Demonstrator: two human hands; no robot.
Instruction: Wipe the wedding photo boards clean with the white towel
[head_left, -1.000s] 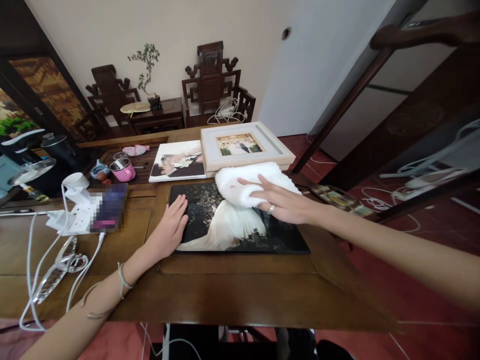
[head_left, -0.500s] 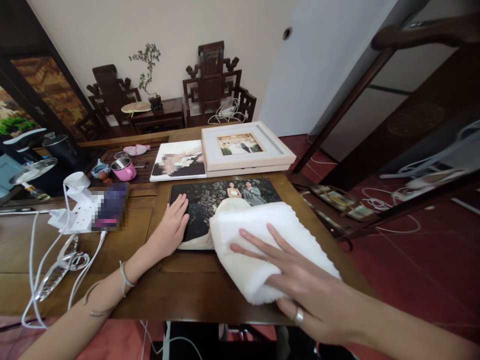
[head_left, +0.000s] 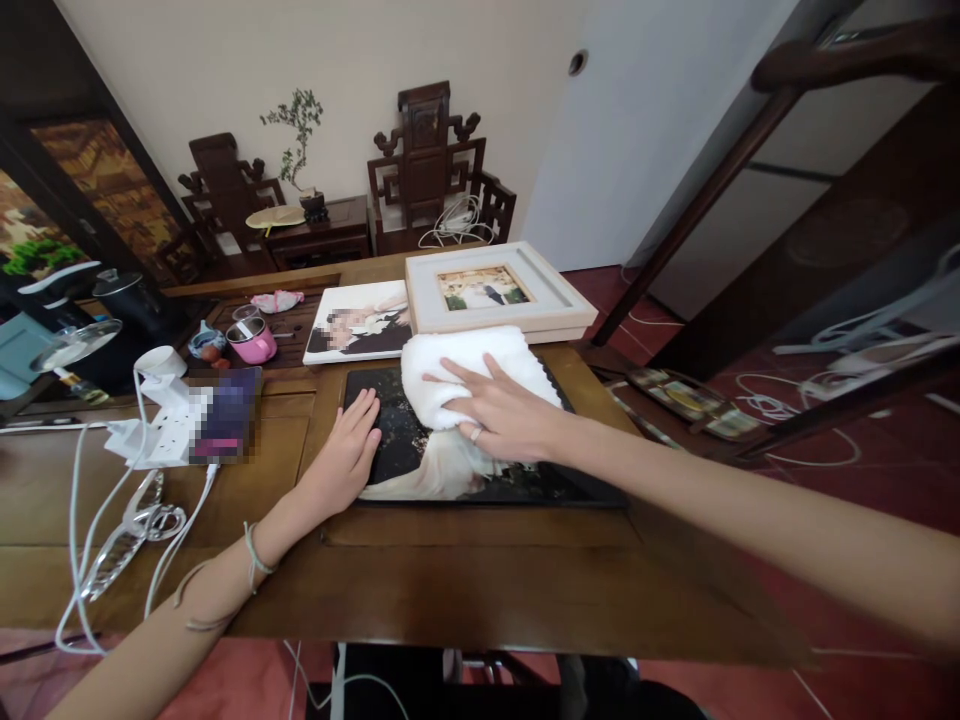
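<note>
On the dark photo panel (head_left: 480, 470), the white towel (head_left: 457, 375) is now pressed flat under the right hand (head_left: 504, 415) at the far edge, moved from the near edge; the left hand (head_left: 346, 455) is kept flat, open, on the left margin.

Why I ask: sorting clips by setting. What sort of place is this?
Probably a home sitting room: carved wooden chairs, a potted plant, a framed photo on the table.
</note>
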